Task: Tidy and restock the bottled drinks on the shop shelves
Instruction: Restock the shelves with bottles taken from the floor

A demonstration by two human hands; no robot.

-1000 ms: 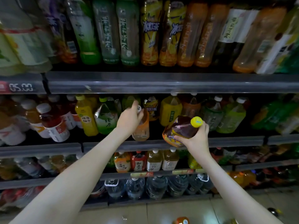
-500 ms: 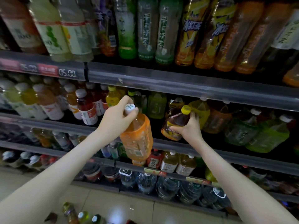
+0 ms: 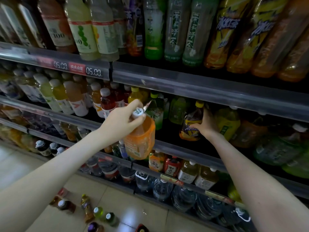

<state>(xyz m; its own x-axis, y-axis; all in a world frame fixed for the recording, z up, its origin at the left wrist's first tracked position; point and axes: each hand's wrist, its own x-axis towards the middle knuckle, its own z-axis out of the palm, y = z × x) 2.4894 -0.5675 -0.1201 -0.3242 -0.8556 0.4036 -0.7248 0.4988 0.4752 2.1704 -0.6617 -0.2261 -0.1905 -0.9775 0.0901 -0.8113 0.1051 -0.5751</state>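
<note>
Orange-labelled bottle (image 3: 139, 139) hangs by its neck from the left hand (image 3: 120, 121), clear of the shelf rail (image 3: 184, 152), its base blurred; the right hand (image 3: 206, 126), partly hidden, clasps a yellow-capped bottle (image 3: 192, 124) now standing inside the dim middle shelf; loose bottles (image 3: 87, 210) lie on the pale tiled floor (image 3: 20, 164), newly in view.

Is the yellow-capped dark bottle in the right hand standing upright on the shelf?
Roughly upright, tilted slightly. The yellow-capped bottle has its cap on top, with the right hand gripping its side. Whether its base touches the shelf cannot be told.
</note>
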